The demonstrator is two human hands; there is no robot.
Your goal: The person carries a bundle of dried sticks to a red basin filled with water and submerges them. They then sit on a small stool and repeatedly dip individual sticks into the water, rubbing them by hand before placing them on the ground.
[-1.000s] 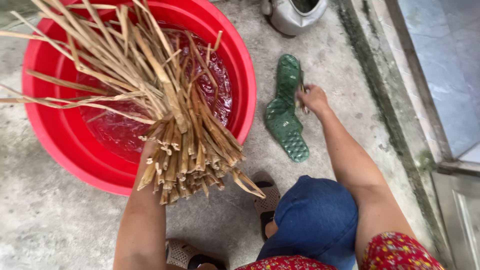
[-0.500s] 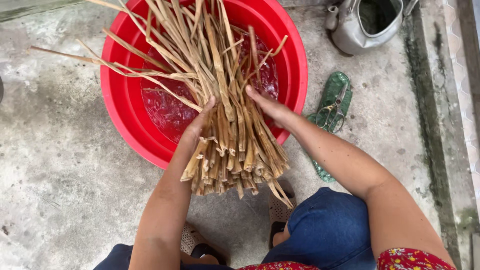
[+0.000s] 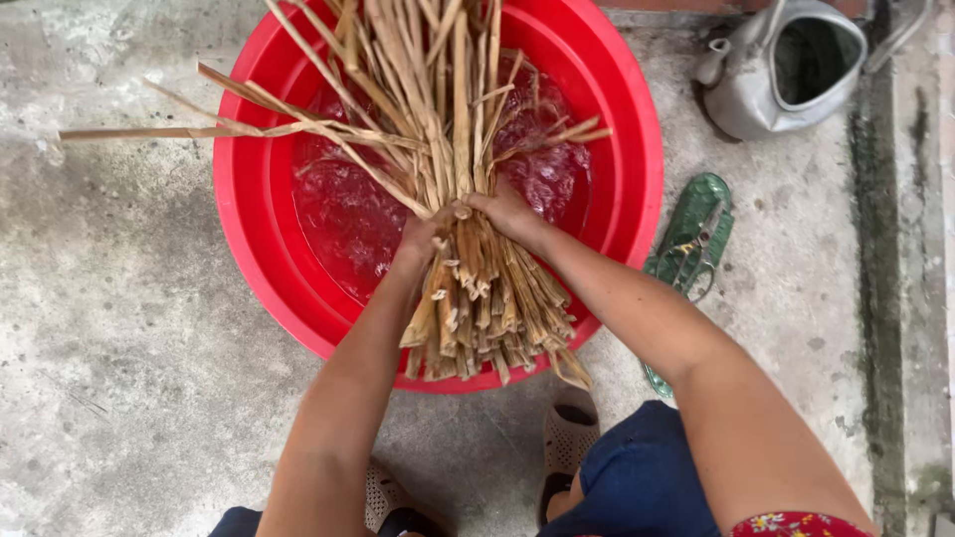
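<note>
Over the near rim of the red basin (image 3: 249, 249) on the concrete floor, a bundle of dry stalks (image 3: 468, 268) is clamped by the left hand (image 3: 428, 231) and right hand (image 3: 502, 209), closed around its waist. Judged light, stiff, brittle, slick where wet; best gripped mid-bundle.

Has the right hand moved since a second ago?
Yes. The right hand left the green sandal and now grips the stalk bundle over the red basin.

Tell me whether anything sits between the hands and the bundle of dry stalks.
Nothing visible does: the left hand and right hand already clasp the bundle of stalks directly, above the red basin of water.
</note>
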